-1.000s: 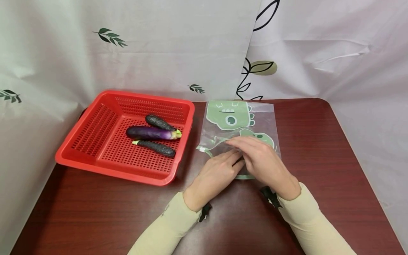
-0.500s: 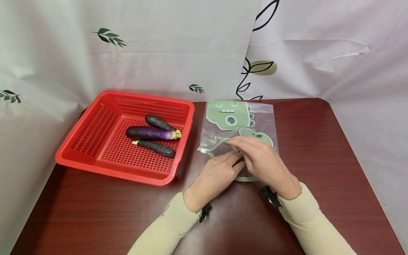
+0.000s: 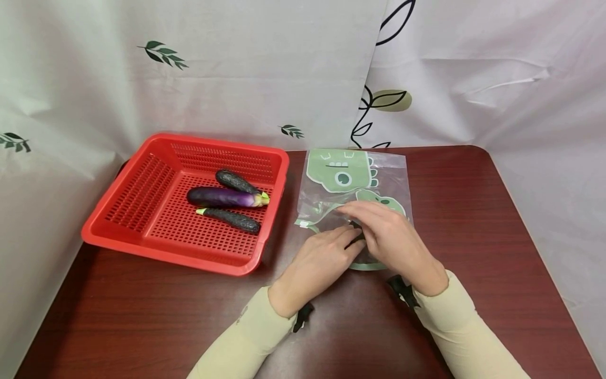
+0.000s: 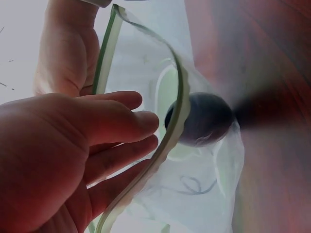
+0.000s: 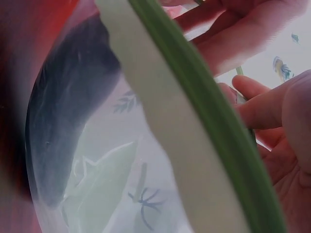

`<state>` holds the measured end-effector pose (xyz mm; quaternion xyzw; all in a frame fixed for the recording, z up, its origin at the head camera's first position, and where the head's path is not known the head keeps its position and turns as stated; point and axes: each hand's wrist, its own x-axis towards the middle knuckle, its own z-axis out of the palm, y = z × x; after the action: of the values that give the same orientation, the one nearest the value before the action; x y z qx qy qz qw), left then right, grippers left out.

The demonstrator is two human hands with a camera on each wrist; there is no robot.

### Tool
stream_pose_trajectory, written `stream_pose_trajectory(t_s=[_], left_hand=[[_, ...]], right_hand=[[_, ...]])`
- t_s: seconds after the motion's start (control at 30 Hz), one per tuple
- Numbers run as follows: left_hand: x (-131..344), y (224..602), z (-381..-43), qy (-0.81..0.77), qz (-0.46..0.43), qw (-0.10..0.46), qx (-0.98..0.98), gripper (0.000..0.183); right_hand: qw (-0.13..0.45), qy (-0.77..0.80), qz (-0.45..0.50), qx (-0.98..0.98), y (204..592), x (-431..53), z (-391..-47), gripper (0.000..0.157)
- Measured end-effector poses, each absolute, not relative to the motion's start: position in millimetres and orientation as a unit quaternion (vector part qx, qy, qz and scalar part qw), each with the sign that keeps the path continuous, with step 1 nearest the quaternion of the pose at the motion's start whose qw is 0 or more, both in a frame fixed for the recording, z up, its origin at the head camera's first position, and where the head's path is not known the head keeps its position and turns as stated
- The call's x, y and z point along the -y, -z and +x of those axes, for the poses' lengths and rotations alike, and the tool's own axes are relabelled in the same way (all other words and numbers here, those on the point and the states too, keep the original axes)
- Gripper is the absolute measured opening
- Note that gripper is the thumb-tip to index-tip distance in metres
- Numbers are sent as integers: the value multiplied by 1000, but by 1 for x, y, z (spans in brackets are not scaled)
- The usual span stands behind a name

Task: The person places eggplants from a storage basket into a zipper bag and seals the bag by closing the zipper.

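A clear zip bag point(image 3: 322, 198) with green cartoon prints lies on the table, its green-edged mouth facing the person. My right hand point(image 3: 390, 234) pinches the upper lip and keeps it raised. My left hand point(image 3: 326, 255) reaches at the mouth, fingers extended and spread. Beyond those fingertips, inside the bag, lies a dark, long, smooth-looking vegetable point(image 4: 204, 119); in the right wrist view the same vegetable point(image 5: 68, 107) stretches along the bag's wall. From the head view the hands hide most of it. A white slider point(image 3: 303, 224) sits at the mouth's left end.
Left of the bag, a red plastic basket point(image 3: 161, 255) holds a purple eggplant point(image 3: 222, 197) and two dark, rough-skinned vegetables, one behind point(image 3: 234, 180) and one in front point(image 3: 232, 220). White patterned sheets point(image 3: 236, 68) hang behind and beside the dark wooden table point(image 3: 478, 252).
The bag's slider corner has shifted slightly right and down. A bit more of something dark shows between the hands. Both hands keep nearly the same place.
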<state>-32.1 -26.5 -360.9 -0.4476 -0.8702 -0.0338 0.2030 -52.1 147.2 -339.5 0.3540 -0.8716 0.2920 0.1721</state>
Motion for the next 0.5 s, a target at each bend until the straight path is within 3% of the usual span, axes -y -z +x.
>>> stream_pose_trajectory(t_s=[0.5], left_hand=[[35, 346, -31, 44, -460, 207, 862, 28]], right_hand=[[175, -290, 350, 873, 340, -148, -53, 39]])
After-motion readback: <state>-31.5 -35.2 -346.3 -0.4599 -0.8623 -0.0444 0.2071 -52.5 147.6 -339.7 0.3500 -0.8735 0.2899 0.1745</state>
